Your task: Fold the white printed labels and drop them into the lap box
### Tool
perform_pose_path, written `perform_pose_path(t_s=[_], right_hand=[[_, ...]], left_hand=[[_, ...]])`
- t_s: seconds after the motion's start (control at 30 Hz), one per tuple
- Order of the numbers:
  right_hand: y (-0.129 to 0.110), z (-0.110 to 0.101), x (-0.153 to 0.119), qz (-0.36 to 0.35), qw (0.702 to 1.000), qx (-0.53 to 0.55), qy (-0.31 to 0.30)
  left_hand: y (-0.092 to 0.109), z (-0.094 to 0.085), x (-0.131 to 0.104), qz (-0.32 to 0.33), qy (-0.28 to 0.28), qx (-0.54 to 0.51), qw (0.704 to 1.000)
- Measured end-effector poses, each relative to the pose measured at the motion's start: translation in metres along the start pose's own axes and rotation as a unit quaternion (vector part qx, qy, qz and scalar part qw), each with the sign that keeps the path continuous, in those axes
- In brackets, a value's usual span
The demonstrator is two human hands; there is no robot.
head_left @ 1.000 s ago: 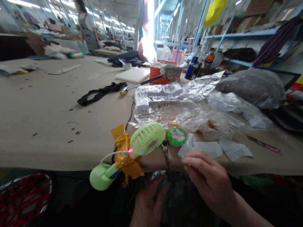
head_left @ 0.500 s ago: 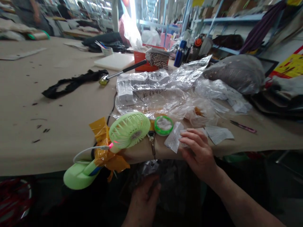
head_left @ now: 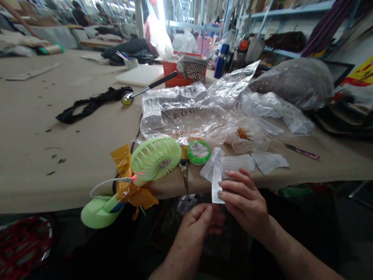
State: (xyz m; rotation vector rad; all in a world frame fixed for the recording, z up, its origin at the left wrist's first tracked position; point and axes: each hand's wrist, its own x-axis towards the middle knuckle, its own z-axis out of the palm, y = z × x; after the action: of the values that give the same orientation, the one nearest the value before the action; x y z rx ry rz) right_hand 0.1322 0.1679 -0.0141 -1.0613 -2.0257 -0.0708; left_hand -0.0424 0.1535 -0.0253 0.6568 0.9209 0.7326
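My right hand [head_left: 247,204] is at the table's front edge, its fingers pressed on a narrow white paper strip [head_left: 216,187] that hangs past the edge. Just below and to the left is my left hand [head_left: 194,227], thumb pressed against the curled fingers; whatever may be between them is hidden. Beyond my right hand lie printed paper slips [head_left: 237,163] and a second stack of slips [head_left: 269,162]. A soldering iron [head_left: 184,175] points down over the edge, beside a round green container [head_left: 199,159] with white wadding in it.
A pale green fan [head_left: 157,158] is fixed to the edge with brown tape [head_left: 124,190]. Clear plastic bags [head_left: 186,116] cover the middle of the table. Small pink-handled cutters [head_left: 303,151] lie right, a black fabric piece [head_left: 93,105] left, and a blue flask [head_left: 222,61] behind.
My right hand has drawn a white paper strip toward me from the slips. My left hand has risen and moved right, close to it, its fingers now closed.
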Motion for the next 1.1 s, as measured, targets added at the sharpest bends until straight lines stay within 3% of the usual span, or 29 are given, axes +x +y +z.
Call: perform_pose_path(t_s=[0.07, 0.17, 0.3, 0.47, 0.6, 0.73, 0.93, 1.1], right_hand=[[-0.009, -0.005, -0.008, -0.013, 0.999, 0.024, -0.018], [-0.018, -0.01, -0.019, -0.024, 0.998, 0.036, -0.043], [-0.009, -0.017, -0.02, -0.017, 0.999, 0.014, -0.049], [0.019, -0.021, -0.009, 0.075, 0.985, -0.145, -0.047], [0.029, -0.017, -0.008, 0.077, 0.977, -0.192, -0.048], [0.034, -0.016, -0.012, 0.056, 0.986, -0.156, -0.011], [0.03, -0.022, -0.018, 0.066, 0.996, -0.032, 0.045], [0.007, -0.021, -0.024, -0.009, 0.998, 0.054, -0.025]], left_hand=[[0.007, 0.01, 0.004, -0.034, -0.04, -0.15, 0.987], [0.014, 0.023, 0.01, -0.049, -0.049, -0.226, 0.972], [0.018, 0.032, 0.017, -0.052, -0.015, -0.179, 0.982], [0.016, 0.032, 0.018, -0.062, 0.014, -0.076, 0.995], [0.012, 0.032, 0.018, -0.068, 0.035, -0.054, 0.996], [0.014, 0.035, 0.02, -0.091, 0.046, -0.049, 0.994], [0.02, 0.039, 0.022, -0.129, 0.014, -0.07, 0.989], [0.019, 0.04, 0.022, -0.099, -0.061, -0.126, 0.985]])
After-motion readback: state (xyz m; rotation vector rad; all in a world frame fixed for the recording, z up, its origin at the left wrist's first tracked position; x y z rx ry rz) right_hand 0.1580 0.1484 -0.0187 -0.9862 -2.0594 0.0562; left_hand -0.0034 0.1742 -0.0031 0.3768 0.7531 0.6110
